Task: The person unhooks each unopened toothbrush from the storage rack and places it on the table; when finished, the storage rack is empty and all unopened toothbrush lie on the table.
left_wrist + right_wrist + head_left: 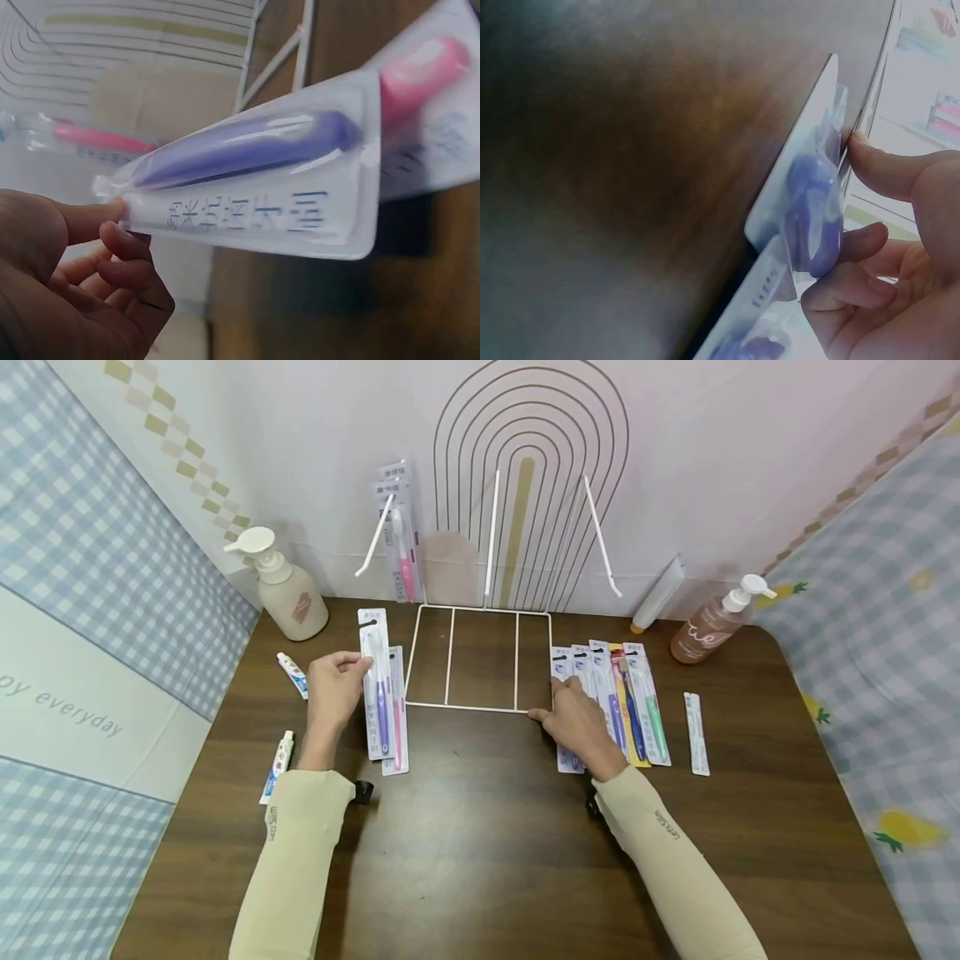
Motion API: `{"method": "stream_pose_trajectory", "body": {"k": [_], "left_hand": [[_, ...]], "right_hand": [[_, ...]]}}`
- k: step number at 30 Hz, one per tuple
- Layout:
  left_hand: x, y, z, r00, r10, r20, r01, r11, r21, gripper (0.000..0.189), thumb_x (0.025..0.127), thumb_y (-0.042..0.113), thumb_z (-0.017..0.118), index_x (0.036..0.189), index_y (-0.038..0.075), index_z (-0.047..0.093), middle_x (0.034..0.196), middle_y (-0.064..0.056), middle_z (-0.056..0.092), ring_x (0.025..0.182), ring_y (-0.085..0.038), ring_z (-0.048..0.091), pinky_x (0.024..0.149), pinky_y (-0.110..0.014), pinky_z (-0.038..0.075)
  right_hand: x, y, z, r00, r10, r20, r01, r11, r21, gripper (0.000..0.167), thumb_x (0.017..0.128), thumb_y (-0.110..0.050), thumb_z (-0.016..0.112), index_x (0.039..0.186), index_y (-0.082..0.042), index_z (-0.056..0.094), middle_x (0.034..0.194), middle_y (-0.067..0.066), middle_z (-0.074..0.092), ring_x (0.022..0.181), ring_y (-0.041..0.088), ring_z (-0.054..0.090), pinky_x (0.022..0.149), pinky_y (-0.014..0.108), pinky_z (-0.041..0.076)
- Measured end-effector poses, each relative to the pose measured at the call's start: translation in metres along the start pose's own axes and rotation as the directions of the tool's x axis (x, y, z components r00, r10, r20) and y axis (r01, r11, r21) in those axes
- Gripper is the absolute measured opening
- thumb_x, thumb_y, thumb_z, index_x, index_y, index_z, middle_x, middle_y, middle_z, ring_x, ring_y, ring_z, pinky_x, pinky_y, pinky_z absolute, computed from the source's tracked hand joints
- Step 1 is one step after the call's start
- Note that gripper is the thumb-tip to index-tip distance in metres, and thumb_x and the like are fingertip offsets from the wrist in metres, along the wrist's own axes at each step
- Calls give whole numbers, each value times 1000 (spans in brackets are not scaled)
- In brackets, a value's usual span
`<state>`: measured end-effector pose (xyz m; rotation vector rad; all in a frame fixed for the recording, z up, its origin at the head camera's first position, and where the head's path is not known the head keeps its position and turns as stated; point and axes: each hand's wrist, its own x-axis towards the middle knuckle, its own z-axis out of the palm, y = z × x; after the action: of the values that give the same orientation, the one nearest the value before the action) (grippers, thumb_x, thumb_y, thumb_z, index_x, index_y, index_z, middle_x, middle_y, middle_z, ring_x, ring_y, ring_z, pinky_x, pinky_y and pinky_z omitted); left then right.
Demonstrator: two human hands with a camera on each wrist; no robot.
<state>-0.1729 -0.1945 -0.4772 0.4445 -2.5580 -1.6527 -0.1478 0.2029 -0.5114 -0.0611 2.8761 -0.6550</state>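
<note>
My left hand (335, 689) pinches the edge of a packaged purple toothbrush (378, 693) between thumb and fingers. The pack is raised over a packaged pink toothbrush (399, 735) on the table; its purple handle (247, 146) shows close up in the left wrist view. A white wire rack (465, 706) stands at the centre with three prongs. My right hand (577, 718) grips the rack's front right corner, thumb at the front wire. Its fingers lie beside the leftmost toothbrush pack (567, 760), with the purple handle (810, 225) near the curled fingers in the right wrist view.
Toothbrush packs (401, 539) hang on the rack's left prong (375, 537). Several more (651, 710) lie in a row at right, beside a slim white packet (696, 735). Pump bottles (296, 602) (708, 631), a white tube (660, 593) and small toothpaste tubes (279, 768) surround the rack.
</note>
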Motion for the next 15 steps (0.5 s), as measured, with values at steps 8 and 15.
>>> {"method": "stream_pose_trajectory", "body": {"k": [8, 15], "left_hand": [[39, -81, 8, 998, -61, 4, 61, 995, 79, 31, 103, 35, 83, 115, 6, 89, 93, -7, 83, 75, -16, 71, 66, -30, 58], [25, -76, 8, 992, -121, 45, 116, 988, 106, 29, 105, 28, 79, 116, 2, 86, 90, -8, 82, 67, -13, 72, 61, -29, 57]], "right_hand": [[-7, -10, -9, 1000, 3, 10, -3, 1000, 2, 87, 105, -42, 85, 165, 11, 51, 149, 37, 60, 88, 33, 64, 81, 56, 61], [-7, -11, -8, 1000, 9, 3, -9, 1000, 1, 88, 105, -42, 84, 166, 11, 50, 150, 36, 60, 89, 34, 63, 81, 56, 61]]}}
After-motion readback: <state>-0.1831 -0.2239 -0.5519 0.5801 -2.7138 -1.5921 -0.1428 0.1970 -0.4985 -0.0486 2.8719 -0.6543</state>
